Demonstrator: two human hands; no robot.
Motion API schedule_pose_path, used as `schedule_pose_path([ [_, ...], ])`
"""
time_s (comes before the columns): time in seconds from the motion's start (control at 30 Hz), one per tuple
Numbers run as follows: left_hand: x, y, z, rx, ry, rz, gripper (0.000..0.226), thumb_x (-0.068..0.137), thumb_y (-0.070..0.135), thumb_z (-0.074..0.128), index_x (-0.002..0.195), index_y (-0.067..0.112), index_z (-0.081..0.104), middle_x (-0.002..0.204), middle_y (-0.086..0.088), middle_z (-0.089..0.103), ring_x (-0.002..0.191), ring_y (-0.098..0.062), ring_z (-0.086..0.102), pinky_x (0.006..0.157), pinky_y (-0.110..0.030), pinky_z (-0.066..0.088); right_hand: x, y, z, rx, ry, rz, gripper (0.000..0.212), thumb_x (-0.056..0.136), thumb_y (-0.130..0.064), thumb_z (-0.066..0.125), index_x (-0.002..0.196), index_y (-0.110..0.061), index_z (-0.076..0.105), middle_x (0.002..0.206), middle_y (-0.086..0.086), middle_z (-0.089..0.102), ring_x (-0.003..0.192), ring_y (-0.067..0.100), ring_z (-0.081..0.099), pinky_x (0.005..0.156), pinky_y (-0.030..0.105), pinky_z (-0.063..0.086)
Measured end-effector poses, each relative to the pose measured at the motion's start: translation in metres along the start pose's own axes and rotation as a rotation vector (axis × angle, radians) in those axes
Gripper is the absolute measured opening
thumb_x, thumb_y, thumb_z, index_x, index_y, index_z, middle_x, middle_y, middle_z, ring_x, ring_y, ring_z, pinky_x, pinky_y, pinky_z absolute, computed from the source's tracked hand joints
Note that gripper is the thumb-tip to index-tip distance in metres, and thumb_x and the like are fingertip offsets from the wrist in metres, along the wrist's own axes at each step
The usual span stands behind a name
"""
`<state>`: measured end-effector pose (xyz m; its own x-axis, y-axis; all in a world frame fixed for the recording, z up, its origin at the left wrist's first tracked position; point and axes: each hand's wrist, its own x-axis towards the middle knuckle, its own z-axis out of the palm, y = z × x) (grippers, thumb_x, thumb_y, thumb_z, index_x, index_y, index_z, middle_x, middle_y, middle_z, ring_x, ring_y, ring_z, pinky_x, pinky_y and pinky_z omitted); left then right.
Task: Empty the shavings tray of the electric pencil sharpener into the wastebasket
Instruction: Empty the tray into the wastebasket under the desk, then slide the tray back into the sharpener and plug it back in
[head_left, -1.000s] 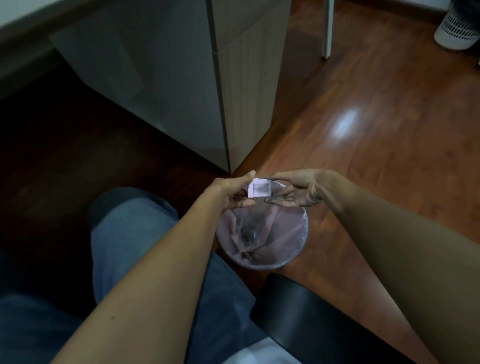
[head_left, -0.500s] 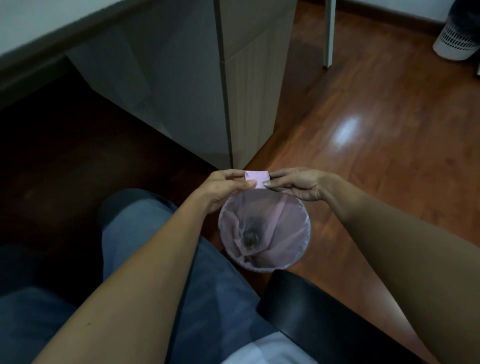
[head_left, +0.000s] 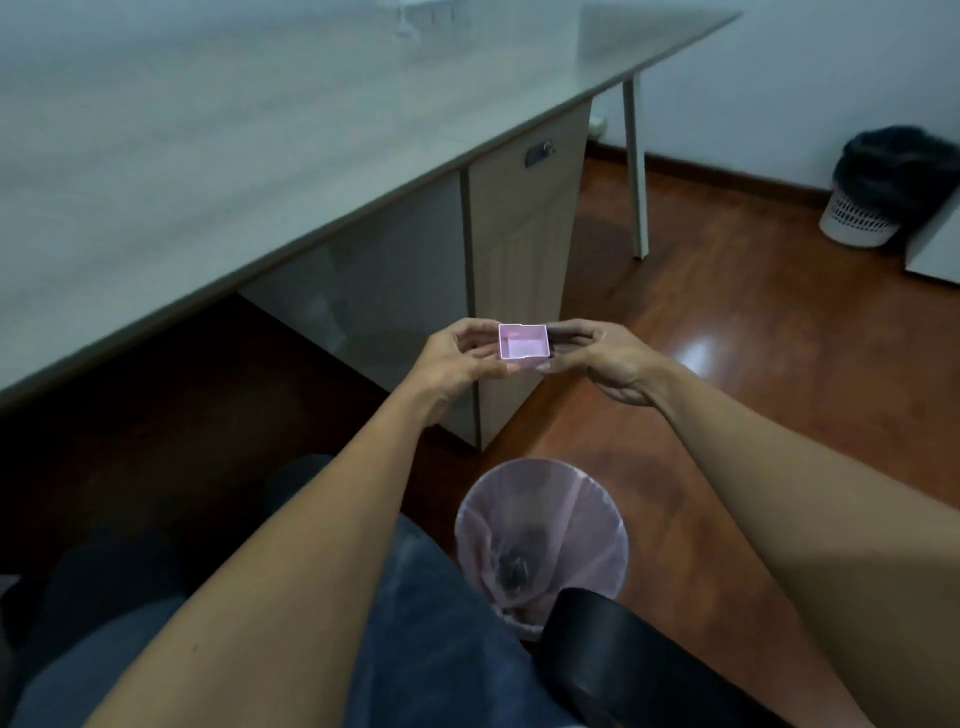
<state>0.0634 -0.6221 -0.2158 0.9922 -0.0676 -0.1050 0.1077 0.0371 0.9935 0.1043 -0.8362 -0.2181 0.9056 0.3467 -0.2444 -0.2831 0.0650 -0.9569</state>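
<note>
A small pink shavings tray (head_left: 522, 348) is held level between both hands, its open side facing up and its inside bare. My left hand (head_left: 457, 358) pinches its left end and my right hand (head_left: 602, 364) pinches its right end. The tray is raised in front of the desk cabinet, well above and beyond the wastebasket (head_left: 597, 499). The wastebasket stands on the floor beside my knee, lined with a pale pink bag, with a dark heap of shavings (head_left: 514, 569) at the bottom. The electric pencil sharpener itself is not in view.
A long grey desk (head_left: 260, 156) runs across the upper left, with a wooden drawer cabinet (head_left: 519, 270) and a white leg (head_left: 636, 171) beneath. A black chair arm (head_left: 623, 660) lies near the basket. A white bin with a black bag (head_left: 878, 192) stands far right on the wooden floor.
Both hands have lifted the tray up and away from the wastebasket's mouth, and it now faces open side up. The view has tilted up, bringing the desk top into sight.
</note>
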Motion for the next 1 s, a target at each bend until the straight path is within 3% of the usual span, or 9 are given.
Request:
schedule_pose_path([
  [0.13, -0.004, 0.062, 0.0, 0.041, -0.004, 0.121, 0.061, 0.073, -0.01, 0.085, 0.129, -0.001, 0.063, 0.126, -0.012, 0.071, 0.111, -0.017, 0.071, 0.079, -0.018, 0.06, -0.005, -0.062, 0.008, -0.017, -0.034, -0.089, 0.061, 0.071, 0.032, 0.065, 0.125, 0.003, 0.063, 0.116, 0.019, 0.072, 0.094, 0.016, 0.075, 0.078, 0.023, 0.061],
  [0.23, -0.005, 0.105, -0.004, 0.055, 0.003, 0.224, 0.06, 0.073, -0.01, 0.084, 0.129, -0.002, 0.063, 0.128, -0.015, 0.071, 0.117, -0.022, 0.07, 0.086, -0.021, 0.06, -0.012, -0.11, 0.018, -0.042, -0.06, -0.17, 0.059, 0.072, 0.031, 0.065, 0.123, 0.001, 0.065, 0.105, 0.011, 0.076, 0.09, 0.011, 0.077, 0.071, 0.017, 0.058],
  [0.4, -0.013, 0.177, -0.016, 0.137, 0.039, 0.345, 0.06, 0.077, -0.008, 0.083, 0.133, -0.003, 0.061, 0.128, -0.015, 0.071, 0.114, -0.022, 0.071, 0.091, -0.02, 0.058, -0.014, -0.176, 0.04, -0.018, -0.129, -0.285, 0.063, 0.072, 0.03, 0.065, 0.13, 0.007, 0.06, 0.114, 0.017, 0.073, 0.098, 0.015, 0.076, 0.08, 0.02, 0.059],
  [0.5, -0.02, 0.213, -0.034, 0.136, 0.063, 0.372, 0.061, 0.074, -0.008, 0.084, 0.131, -0.002, 0.062, 0.127, -0.015, 0.072, 0.116, -0.025, 0.071, 0.098, -0.032, 0.057, -0.012, -0.21, 0.063, -0.016, -0.185, -0.33, 0.065, 0.071, 0.03, 0.065, 0.133, 0.01, 0.058, 0.117, 0.018, 0.072, 0.103, 0.018, 0.075, 0.085, 0.021, 0.058],
  [0.63, -0.035, 0.254, -0.069, 0.173, 0.109, 0.412, 0.057, 0.075, -0.011, 0.081, 0.128, 0.0, 0.064, 0.128, -0.016, 0.071, 0.118, -0.027, 0.07, 0.091, -0.03, 0.059, -0.008, -0.247, 0.107, -0.071, -0.27, -0.392, 0.062, 0.073, 0.03, 0.064, 0.132, 0.009, 0.06, 0.118, 0.019, 0.071, 0.1, 0.017, 0.075, 0.084, 0.018, 0.057],
  [0.8, -0.072, 0.298, -0.13, 0.219, 0.236, 0.459, 0.054, 0.078, -0.012, 0.079, 0.129, 0.0, 0.064, 0.128, -0.015, 0.071, 0.116, -0.026, 0.071, 0.085, -0.023, 0.06, 0.006, -0.286, 0.184, -0.135, -0.431, -0.446, 0.059, 0.076, 0.026, 0.065, 0.131, 0.007, 0.062, 0.12, 0.018, 0.071, 0.105, 0.016, 0.073, 0.085, 0.016, 0.055],
  [1.0, -0.127, 0.332, -0.218, 0.279, 0.396, 0.467, 0.057, 0.077, -0.004, 0.083, 0.131, 0.001, 0.065, 0.125, -0.012, 0.074, 0.115, -0.024, 0.073, 0.099, -0.031, 0.056, 0.021, -0.31, 0.292, -0.194, -0.609, -0.49, 0.056, 0.076, 0.021, 0.069, 0.129, 0.003, 0.065, 0.122, 0.016, 0.073, 0.113, 0.019, 0.071, 0.098, 0.024, 0.05],
])
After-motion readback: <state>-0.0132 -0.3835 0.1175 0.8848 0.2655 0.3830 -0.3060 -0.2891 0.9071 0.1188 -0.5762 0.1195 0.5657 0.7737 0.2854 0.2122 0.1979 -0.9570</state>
